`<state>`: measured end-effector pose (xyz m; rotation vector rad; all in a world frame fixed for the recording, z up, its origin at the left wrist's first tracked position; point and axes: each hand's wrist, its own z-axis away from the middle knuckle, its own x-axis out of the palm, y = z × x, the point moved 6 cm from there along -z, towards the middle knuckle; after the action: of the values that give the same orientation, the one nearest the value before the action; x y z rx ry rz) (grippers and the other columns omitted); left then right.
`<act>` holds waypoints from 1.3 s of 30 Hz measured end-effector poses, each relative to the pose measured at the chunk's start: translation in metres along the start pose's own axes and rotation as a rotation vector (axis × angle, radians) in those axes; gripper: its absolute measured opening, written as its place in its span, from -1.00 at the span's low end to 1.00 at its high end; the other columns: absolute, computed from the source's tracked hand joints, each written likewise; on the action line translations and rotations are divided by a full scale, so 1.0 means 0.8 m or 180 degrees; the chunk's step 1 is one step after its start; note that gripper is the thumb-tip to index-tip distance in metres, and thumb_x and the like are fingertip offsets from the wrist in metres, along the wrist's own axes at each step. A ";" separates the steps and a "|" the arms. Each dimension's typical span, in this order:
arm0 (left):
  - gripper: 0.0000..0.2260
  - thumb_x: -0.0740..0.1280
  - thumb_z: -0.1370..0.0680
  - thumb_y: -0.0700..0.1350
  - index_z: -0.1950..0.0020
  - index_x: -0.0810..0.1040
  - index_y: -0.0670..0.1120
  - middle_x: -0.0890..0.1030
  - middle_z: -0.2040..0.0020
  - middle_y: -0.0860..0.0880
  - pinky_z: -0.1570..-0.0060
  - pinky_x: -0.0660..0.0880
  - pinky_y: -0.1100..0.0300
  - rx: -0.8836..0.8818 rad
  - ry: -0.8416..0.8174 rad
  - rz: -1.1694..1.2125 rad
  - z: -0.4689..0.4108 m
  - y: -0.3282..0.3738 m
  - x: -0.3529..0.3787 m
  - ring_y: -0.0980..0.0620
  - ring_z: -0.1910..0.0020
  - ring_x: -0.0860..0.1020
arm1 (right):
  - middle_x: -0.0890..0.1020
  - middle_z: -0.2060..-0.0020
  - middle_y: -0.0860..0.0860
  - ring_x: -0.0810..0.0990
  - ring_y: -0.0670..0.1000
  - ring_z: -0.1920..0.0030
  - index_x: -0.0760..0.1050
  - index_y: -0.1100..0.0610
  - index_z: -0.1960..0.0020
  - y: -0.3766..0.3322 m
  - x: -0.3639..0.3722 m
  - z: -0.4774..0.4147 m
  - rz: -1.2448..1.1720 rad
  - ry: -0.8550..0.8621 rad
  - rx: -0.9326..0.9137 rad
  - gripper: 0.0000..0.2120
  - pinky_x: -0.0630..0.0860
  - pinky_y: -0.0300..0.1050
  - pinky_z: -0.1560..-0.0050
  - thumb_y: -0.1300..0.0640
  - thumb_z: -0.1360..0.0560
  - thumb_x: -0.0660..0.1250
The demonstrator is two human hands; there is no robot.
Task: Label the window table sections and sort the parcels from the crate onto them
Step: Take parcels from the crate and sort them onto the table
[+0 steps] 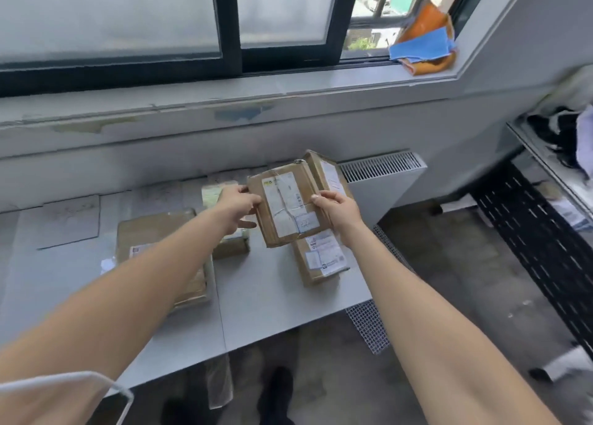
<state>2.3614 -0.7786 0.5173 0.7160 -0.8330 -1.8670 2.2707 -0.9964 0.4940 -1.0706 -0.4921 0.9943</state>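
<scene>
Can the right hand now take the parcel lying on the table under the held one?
Probably not yet: the right hand grips the held parcel, which covers part of the lower parcel. Once that hand is free, nothing else seems to block it.

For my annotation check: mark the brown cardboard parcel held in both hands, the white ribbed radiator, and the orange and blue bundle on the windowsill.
brown cardboard parcel [285, 206], head view, its white label.
white ribbed radiator [385, 190], head view, front panel.
orange and blue bundle [423, 44], head view, blue part.
</scene>
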 end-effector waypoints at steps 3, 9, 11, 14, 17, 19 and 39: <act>-0.88 0.29 -0.57 -0.28 -0.03 0.57 -0.11 0.62 0.07 -0.10 0.06 0.62 -0.09 -0.0256 -0.0065 -0.0179 0.001 -0.018 0.036 -0.06 0.13 0.60 | 0.64 -0.01 -0.01 0.62 -0.01 -0.03 0.60 0.15 -0.16 0.020 -0.043 0.002 0.0213 0.0005 0.0147 -0.70 0.59 -0.13 -0.02 0.12 -0.46 0.50; -0.88 0.25 -0.60 -0.26 -0.10 0.54 -0.18 0.56 0.08 -0.12 0.21 0.62 -0.01 -0.0589 -0.0456 -0.0664 0.012 -0.049 0.097 -0.10 0.16 0.59 | 0.66 -0.09 0.09 0.65 0.08 -0.08 0.58 0.15 -0.22 0.063 -0.102 0.010 0.0423 -0.0103 0.0556 -0.66 0.61 0.09 -0.10 0.14 -0.46 0.49; -0.86 0.22 -0.59 -0.30 -0.11 0.51 -0.20 0.55 0.08 -0.14 0.23 0.60 -0.01 -0.0656 -0.0523 -0.0766 0.018 -0.057 0.115 -0.10 0.23 0.58 | 0.68 -0.07 0.09 0.66 0.09 -0.08 0.59 0.14 -0.20 0.073 -0.116 0.013 0.0428 -0.0125 0.0617 -0.67 0.61 0.14 -0.13 0.16 -0.46 0.49; -0.81 0.21 -0.59 -0.33 -0.17 0.51 -0.25 0.54 0.06 -0.17 0.22 0.59 -0.01 -0.0683 -0.0528 -0.0851 0.022 -0.065 0.132 -0.10 0.27 0.57 | 0.69 -0.04 0.05 0.66 0.07 -0.09 0.61 0.10 -0.15 0.082 -0.133 0.019 0.0474 -0.0242 0.0703 -0.73 0.63 0.11 -0.05 0.16 -0.46 0.49; -0.85 0.23 -0.58 -0.34 -0.11 0.50 -0.25 0.54 0.03 -0.19 0.18 0.60 -0.03 -0.0731 -0.0566 -0.0890 0.025 -0.070 0.144 -0.13 0.23 0.59 | 0.68 -0.05 0.05 0.64 0.05 -0.11 0.59 0.13 -0.17 0.089 -0.146 0.024 0.0573 -0.0326 0.0814 -0.73 0.62 -0.05 0.12 0.18 -0.48 0.47; -0.90 0.23 -0.57 -0.34 -0.03 0.50 -0.22 0.55 0.04 -0.19 0.12 0.61 -0.06 -0.0729 -0.0528 -0.0914 0.023 -0.071 0.149 -0.15 0.20 0.60 | 0.67 -0.06 0.06 0.64 0.06 -0.11 0.59 0.15 -0.19 0.093 -0.149 0.023 0.0606 -0.0261 0.0831 -0.73 0.62 -0.05 0.09 0.20 -0.50 0.45; -0.87 0.27 -0.58 -0.10 -0.12 0.47 -0.06 0.51 -0.15 -0.16 0.05 0.45 0.03 0.0136 0.0348 -0.1353 -0.019 -0.034 0.101 -0.08 0.04 0.49 | 0.62 -0.19 0.05 0.57 0.08 -0.21 0.50 0.09 -0.36 0.042 -0.104 -0.017 0.1323 0.0520 0.0025 -0.58 0.50 -0.05 -0.13 0.06 -0.52 0.33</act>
<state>2.3274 -0.8473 0.4769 1.0776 -0.6889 -2.1636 2.2251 -1.0707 0.4675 -1.2641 -0.1315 1.2560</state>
